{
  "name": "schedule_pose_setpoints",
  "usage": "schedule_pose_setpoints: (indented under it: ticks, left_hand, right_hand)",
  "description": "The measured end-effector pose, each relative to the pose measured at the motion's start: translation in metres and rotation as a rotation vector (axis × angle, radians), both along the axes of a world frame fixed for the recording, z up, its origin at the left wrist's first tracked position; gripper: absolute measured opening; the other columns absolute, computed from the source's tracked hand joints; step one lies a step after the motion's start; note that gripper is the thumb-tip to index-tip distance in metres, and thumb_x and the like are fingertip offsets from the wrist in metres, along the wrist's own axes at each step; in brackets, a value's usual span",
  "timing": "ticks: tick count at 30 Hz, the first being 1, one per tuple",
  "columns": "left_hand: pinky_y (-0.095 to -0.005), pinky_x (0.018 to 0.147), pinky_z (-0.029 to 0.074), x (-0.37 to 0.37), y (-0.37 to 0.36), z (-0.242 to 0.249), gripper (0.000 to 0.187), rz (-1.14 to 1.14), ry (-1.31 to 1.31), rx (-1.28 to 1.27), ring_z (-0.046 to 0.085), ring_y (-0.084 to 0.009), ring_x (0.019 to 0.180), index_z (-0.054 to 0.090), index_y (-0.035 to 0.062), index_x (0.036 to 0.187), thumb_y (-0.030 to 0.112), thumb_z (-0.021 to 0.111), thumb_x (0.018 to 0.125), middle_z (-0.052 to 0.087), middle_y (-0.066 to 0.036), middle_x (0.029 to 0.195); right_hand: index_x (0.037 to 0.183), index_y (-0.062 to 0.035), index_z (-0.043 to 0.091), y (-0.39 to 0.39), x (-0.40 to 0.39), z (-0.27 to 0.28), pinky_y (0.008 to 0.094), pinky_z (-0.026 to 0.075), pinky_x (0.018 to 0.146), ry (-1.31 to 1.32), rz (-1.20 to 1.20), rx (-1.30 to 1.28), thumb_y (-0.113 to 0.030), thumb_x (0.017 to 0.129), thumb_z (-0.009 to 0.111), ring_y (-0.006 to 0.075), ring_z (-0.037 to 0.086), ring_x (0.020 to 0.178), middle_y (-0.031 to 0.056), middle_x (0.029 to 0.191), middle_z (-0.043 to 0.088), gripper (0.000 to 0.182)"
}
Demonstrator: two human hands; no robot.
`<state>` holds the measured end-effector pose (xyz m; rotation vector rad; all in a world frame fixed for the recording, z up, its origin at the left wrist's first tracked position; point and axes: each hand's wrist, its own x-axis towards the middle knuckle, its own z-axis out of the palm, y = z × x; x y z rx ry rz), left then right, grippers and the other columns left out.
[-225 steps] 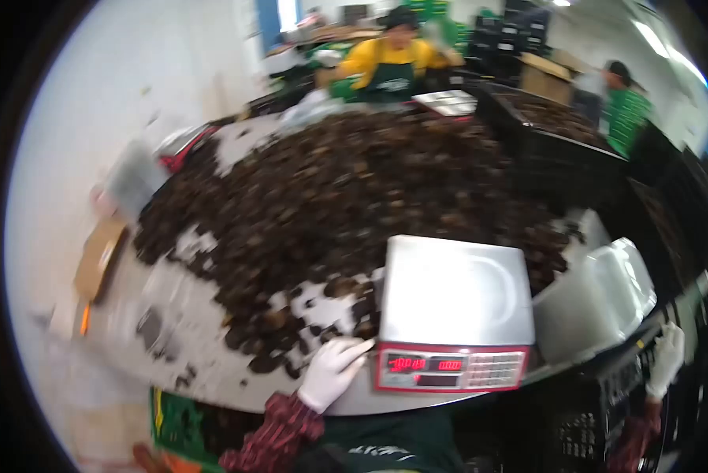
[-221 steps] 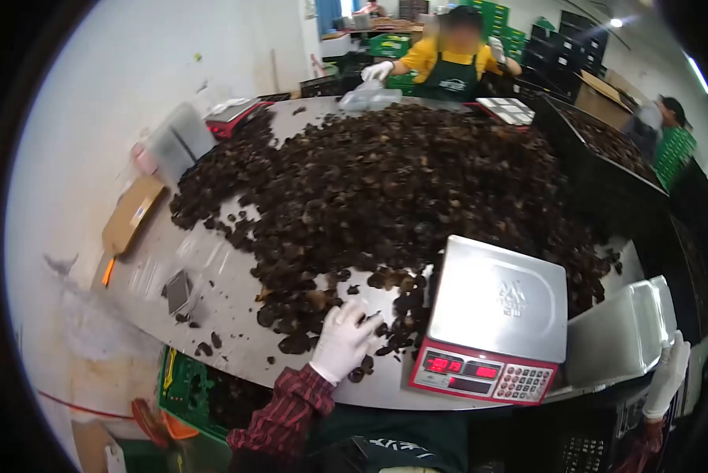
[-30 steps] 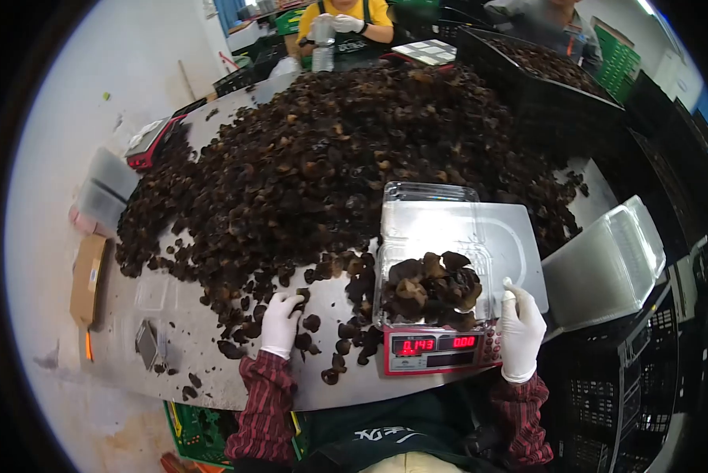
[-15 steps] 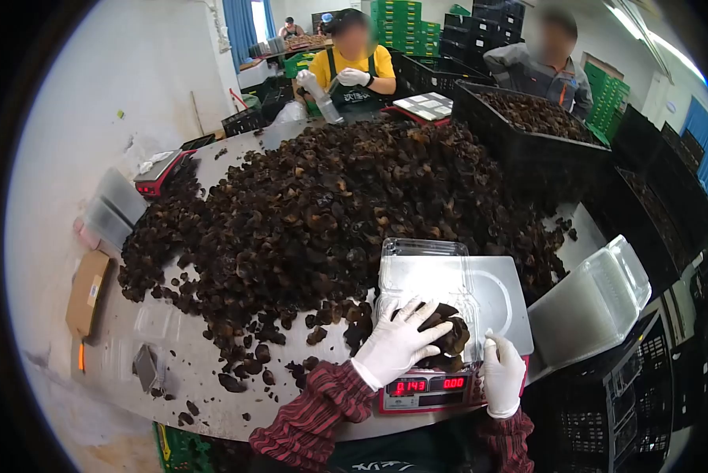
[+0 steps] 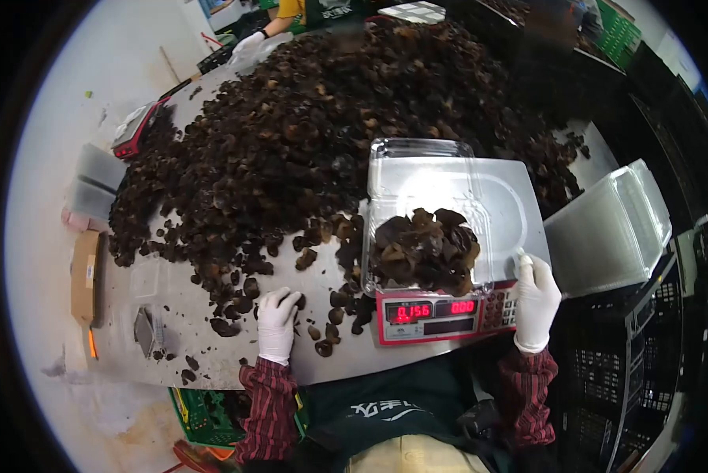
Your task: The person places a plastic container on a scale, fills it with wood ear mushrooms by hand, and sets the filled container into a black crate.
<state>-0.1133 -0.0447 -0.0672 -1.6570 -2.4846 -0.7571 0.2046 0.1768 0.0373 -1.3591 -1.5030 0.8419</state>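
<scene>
Clear clamshell tray [image 5: 426, 236] sits on the pan of the scale [image 5: 456, 244], near edge of the surface [image 5: 172, 292], lid hinged open toward the far side. Its near half holds a small mound of dark mushrooms [image 5: 423, 252]; placing it on the pan lets the red readout [image 5: 436, 310] register the fill. Readout shows digits, lit.

Right hand [image 5: 537, 299], white-gloved, rests at the scale's near right corner, fingers extended up against the pan edge and the tray's corner, apparently steadying; open, not gripping anything I can see.

Left hand [image 5: 278, 323], also gloved, lies palm down on the surface left of the scale, fingers curled over loose pieces at the fringe of the big mushroom pile [image 5: 330, 134]. Whether it has closed on a piece, I cannot tell.

Right of the scale: stack of empty clear trays [image 5: 610, 229], within reach. Far left, a second scale [image 5: 137, 128].
</scene>
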Motion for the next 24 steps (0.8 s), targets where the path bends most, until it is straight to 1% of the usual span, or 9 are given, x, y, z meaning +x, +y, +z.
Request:
schedule_pose_setpoints:
  ticks: [3, 6, 11, 14, 16, 18, 21, 22, 24]
  left_hand:
    - [-0.0346, 0.083, 0.045, -0.002, 0.005, -0.006, 0.024, 0.119, -0.141, 0.098, 0.055, -0.0291, 0.094, 0.065, 0.0046, 0.097, -0.002, 0.064, 0.074, 0.060, -0.011, 0.094]
    - [-0.0332, 0.082, 0.046, -0.010, 0.012, -0.004, 0.021, 0.176, -0.330, 0.203, 0.058, -0.0287, 0.091, 0.066, 0.0033, 0.093, -0.004, 0.063, 0.073, 0.062, -0.012, 0.094]
    - [-0.0274, 0.080, 0.047, -0.011, 0.039, 0.010, 0.023, 0.131, -0.629, 0.335, 0.060, -0.0191, 0.090, 0.068, 0.0008, 0.096, -0.008, 0.060, 0.076, 0.063, -0.009, 0.097]
    - [-0.0277, 0.081, 0.047, 0.024, 0.084, 0.074, 0.024, -0.016, -0.700, 0.544, 0.060, -0.0194, 0.091, 0.068, 0.0018, 0.097, -0.008, 0.061, 0.076, 0.063, -0.009, 0.098]
    - [-0.0277, 0.082, 0.047, 0.050, 0.112, 0.112, 0.025, -0.145, -0.617, 0.522, 0.059, -0.0173, 0.094, 0.066, -0.0006, 0.100, -0.010, 0.060, 0.078, 0.062, -0.009, 0.100]
    - [-0.0302, 0.082, 0.048, 0.074, 0.143, 0.138, 0.026, -0.365, -0.342, 0.585, 0.059, -0.0211, 0.096, 0.067, 0.0016, 0.098, -0.007, 0.065, 0.074, 0.062, -0.008, 0.103]
    - [-0.0359, 0.087, 0.044, 0.102, 0.179, 0.139, 0.029, -0.651, -0.041, 0.360, 0.057, -0.0246, 0.101, 0.065, 0.0099, 0.104, 0.007, 0.065, 0.075, 0.061, -0.005, 0.107]
    - [-0.0380, 0.090, 0.041, 0.108, 0.187, 0.134, 0.031, -0.704, 0.084, 0.203, 0.055, -0.0244, 0.105, 0.064, 0.0129, 0.107, 0.012, 0.064, 0.076, 0.061, -0.004, 0.109]
    - [-0.0407, 0.095, 0.035, 0.114, 0.188, 0.128, 0.033, -0.712, 0.135, 0.200, 0.051, -0.0239, 0.111, 0.061, 0.0151, 0.112, 0.021, 0.062, 0.080, 0.059, -0.004, 0.114]
  right_hand:
    - [0.097, 0.0027, 0.065, -0.002, 0.000, -0.004, 0.0207, 0.036, 0.044, 0.002, 0.024, 0.035, -0.009, 0.092, 0.057, 0.0034, 0.044, 0.046, 0.0020, 0.066, 0.057, 0.015]
    - [0.097, 0.0030, 0.065, -0.005, 0.001, 0.003, 0.0207, 0.036, 0.044, 0.025, 0.023, -0.009, -0.009, 0.091, 0.058, 0.0032, 0.044, 0.046, 0.0020, 0.066, 0.057, 0.015]
    - [0.097, 0.0027, 0.065, -0.009, 0.004, 0.005, 0.0205, 0.038, 0.044, 0.014, 0.020, -0.088, -0.008, 0.091, 0.058, 0.0032, 0.046, 0.047, 0.0031, 0.069, 0.061, 0.015]
    - [0.098, 0.0024, 0.065, -0.013, -0.002, 0.002, 0.0208, 0.039, 0.046, 0.001, 0.072, -0.033, -0.007, 0.090, 0.058, 0.0039, 0.047, 0.049, 0.0045, 0.072, 0.063, 0.015]
    - [0.099, 0.0022, 0.066, -0.014, -0.007, 0.001, 0.0213, 0.040, 0.047, -0.003, 0.096, -0.016, -0.007, 0.089, 0.059, 0.0046, 0.048, 0.050, 0.0057, 0.074, 0.065, 0.015]
    - [0.100, 0.0022, 0.066, -0.016, -0.011, 0.002, 0.0213, 0.040, 0.047, -0.076, 0.108, 0.007, -0.007, 0.089, 0.060, 0.0048, 0.048, 0.050, 0.0057, 0.073, 0.065, 0.015]
    - [0.100, 0.0022, 0.065, -0.019, -0.011, 0.013, 0.0217, 0.039, 0.047, -0.083, 0.142, 0.014, -0.007, 0.089, 0.059, 0.0051, 0.048, 0.049, 0.0060, 0.073, 0.064, 0.015]
    - [0.100, 0.0023, 0.064, -0.019, -0.011, 0.015, 0.0217, 0.039, 0.047, -0.089, 0.163, -0.010, -0.006, 0.090, 0.059, 0.0051, 0.048, 0.049, 0.0061, 0.073, 0.064, 0.015]
    - [0.098, 0.0023, 0.064, -0.018, -0.004, 0.007, 0.0219, 0.039, 0.046, -0.028, 0.151, -0.036, -0.006, 0.090, 0.058, 0.0055, 0.049, 0.049, 0.0054, 0.070, 0.062, 0.013]
